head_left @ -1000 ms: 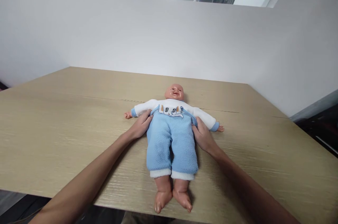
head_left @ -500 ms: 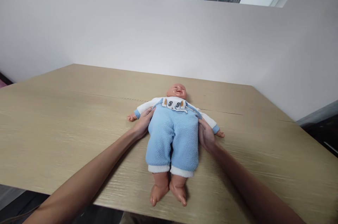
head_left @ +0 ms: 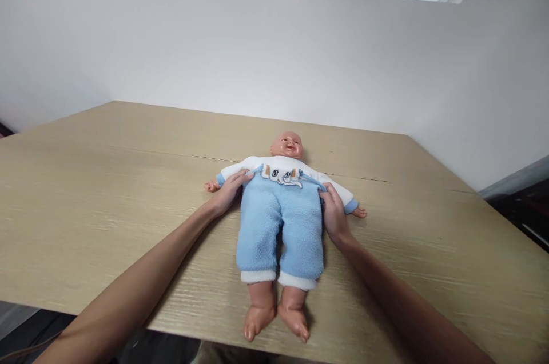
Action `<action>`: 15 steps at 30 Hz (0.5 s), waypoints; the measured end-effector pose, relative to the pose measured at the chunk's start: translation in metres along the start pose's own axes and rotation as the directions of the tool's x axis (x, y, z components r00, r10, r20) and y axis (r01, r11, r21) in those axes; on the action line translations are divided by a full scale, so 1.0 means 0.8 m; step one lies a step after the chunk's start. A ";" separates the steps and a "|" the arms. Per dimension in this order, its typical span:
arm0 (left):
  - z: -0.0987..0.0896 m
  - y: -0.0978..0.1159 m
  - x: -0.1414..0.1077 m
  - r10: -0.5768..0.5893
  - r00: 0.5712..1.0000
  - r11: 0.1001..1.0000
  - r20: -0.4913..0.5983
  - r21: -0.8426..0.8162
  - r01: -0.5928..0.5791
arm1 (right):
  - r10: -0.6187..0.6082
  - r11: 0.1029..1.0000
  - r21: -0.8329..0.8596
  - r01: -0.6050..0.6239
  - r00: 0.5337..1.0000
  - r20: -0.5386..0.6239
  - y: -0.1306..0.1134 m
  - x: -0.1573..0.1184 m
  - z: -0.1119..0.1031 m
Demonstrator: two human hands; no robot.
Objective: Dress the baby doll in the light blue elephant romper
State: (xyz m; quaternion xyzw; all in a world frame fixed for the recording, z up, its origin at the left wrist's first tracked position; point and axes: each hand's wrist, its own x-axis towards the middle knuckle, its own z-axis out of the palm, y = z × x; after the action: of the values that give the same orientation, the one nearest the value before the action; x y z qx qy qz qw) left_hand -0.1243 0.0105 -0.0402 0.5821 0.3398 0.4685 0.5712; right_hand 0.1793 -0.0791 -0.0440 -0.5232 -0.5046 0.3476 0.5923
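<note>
Feet (head_left: 259, 318) of the doll (head_left: 281, 198), face-up on the table (head_left: 128, 181), lie slightly nearer its front edge now (waist grip looks settled), left hand (head_left: 229, 190) and right hand (head_left: 337, 210) pinching 2 sides of the blue trousers (head_left: 259, 232).

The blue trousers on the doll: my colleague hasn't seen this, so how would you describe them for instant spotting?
On the pale table by the white wall, a bald doll lies face up between the person's left hand and right hand. The blue trousers cover its legs down to white cuffs above bare feet. Their fluffy blue contrasts with the mostly white top.
</note>
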 end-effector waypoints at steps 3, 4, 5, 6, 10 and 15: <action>0.002 0.007 -0.004 -0.013 0.999 0.999 0.034 0.036 0.012 | 0.003 1.000 0.016 -0.003 1.000 0.030 0.002 0.001 -0.003; 0.003 0.010 -0.005 -0.004 0.999 0.998 0.031 0.061 0.002 | 0.006 1.000 0.024 -0.007 0.999 0.040 0.004 0.003 -0.003; 0.004 0.013 -0.007 0.010 1.000 0.996 0.029 0.092 -0.013 | 0.009 1.000 0.027 -0.010 0.999 0.048 0.005 0.006 -0.004; 0.006 0.016 -0.009 0.032 0.999 0.992 0.026 0.124 -0.035 | 0.011 1.000 0.027 -0.012 0.999 0.052 0.005 0.010 -0.005; 0.015 0.020 -0.014 0.159 0.987 0.967 0.008 0.202 -0.157 | 0.001 1.000 0.027 -0.001 1.000 0.007 -0.003 0.030 -0.009; 0.020 0.016 -0.013 0.280 0.957 0.932 -0.083 0.262 -0.250 | -0.037 0.997 -0.072 0.034 0.999 -0.038 -0.039 0.067 0.004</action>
State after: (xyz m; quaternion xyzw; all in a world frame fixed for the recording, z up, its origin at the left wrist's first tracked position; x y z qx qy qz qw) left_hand -0.1142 -0.0063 -0.0281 0.6605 0.3475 0.5289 0.4041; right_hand 0.1862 -0.0344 -0.0011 -0.5417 -0.5143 0.3085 0.5890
